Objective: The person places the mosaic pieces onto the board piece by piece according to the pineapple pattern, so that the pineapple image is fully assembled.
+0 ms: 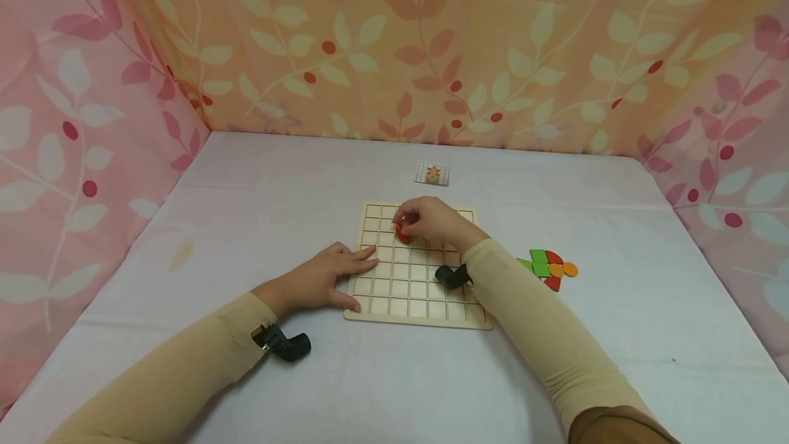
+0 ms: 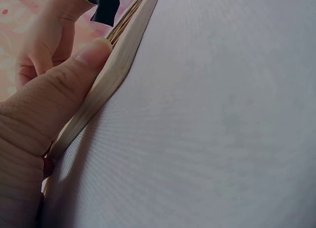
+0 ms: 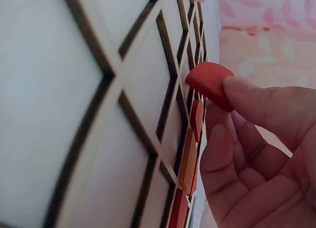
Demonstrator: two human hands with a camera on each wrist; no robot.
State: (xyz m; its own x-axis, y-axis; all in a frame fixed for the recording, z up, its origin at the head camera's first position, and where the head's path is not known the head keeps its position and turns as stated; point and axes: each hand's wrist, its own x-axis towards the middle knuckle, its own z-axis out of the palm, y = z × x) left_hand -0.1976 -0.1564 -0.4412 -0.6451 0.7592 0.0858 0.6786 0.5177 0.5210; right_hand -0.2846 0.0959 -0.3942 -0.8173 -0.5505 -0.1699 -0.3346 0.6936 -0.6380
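A wooden grid board (image 1: 399, 288) lies flat on the white-covered table. My right hand (image 1: 434, 219) pinches a red piece with one curved edge (image 3: 208, 82) between thumb and fingers, above the board's upper left part. Beyond that piece, the right wrist view shows an orange piece (image 3: 187, 164) and red pieces (image 3: 196, 117) set on the board; in the head view my right hand hides most of them. My left hand (image 1: 320, 276) rests at the board's left edge with its fingers spread, and its thumb (image 2: 94, 53) lies on the rim.
Right of the board, partly behind my right sleeve, lies a group of green, red and orange pieces (image 1: 548, 269). A small card with a gridded picture (image 1: 433, 173) lies beyond the board. Floral curtains (image 1: 394, 46) stand around the table's back and sides.
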